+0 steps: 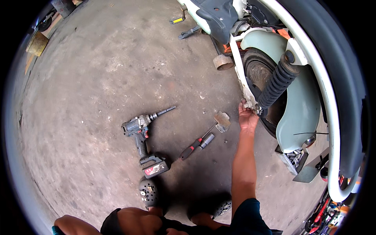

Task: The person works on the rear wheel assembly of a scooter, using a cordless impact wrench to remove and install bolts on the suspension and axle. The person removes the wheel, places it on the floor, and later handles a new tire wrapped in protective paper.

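My right hand (247, 116) reaches to the lower end of a black coil-spring shock (277, 82), its fingers curled on a pale metal fitting (250, 105) beside the wheel. My left forearm (72, 224) shows at the bottom edge; what may be part of my left hand (173, 232) peeks in near my knee, fingers unclear. On the floor (86, 90) lie a cordless impact wrench (139, 133) with a long socket, a red-and-black screwdriver (191, 149), a steel socket (206, 141) and a dirty metal plate (223, 121).
A scooter with a white tube (324, 94) and pale green mudguard (295, 125) fills the right. A tray of metal parts (291, 158) sits under it, with assorted tools (321, 211) at the lower right. A bucket (37, 43) stands at upper left. My sandals (149, 192) are below.
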A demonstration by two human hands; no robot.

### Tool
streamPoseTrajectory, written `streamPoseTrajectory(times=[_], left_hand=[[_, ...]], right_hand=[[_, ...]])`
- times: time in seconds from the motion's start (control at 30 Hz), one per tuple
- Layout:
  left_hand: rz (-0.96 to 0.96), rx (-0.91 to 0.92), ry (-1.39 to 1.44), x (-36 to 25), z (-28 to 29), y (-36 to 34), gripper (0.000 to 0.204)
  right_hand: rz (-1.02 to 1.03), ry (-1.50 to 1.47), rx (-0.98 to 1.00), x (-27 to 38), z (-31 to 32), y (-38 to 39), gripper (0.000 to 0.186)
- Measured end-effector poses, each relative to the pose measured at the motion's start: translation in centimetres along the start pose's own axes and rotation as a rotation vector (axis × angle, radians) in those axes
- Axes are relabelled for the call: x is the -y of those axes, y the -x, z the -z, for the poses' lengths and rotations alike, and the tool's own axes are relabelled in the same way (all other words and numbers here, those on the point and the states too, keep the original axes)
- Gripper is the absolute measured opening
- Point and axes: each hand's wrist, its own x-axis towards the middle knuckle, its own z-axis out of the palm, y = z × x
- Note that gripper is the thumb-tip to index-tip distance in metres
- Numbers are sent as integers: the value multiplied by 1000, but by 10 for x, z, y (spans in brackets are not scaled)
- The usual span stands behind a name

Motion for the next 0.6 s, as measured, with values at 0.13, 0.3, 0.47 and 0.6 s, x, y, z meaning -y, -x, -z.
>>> streamPoseTrajectory(times=[0.13,0.3,0.47,0.6], left_hand=[[-51,-8,-2,3,-1,-1,35],[11,1,-7,0,-4,2,34],[-39,-2,-11,2,-5,1,34],[5,11,-11,-3,-9,3,34]], right_hand=[[-168,-12,288,40,61,-29,32],[5,25,-168,-2,-13,11,28],[-146,65,326,36,32,-24,30],[23,96,-201,0,-36,16,26]])
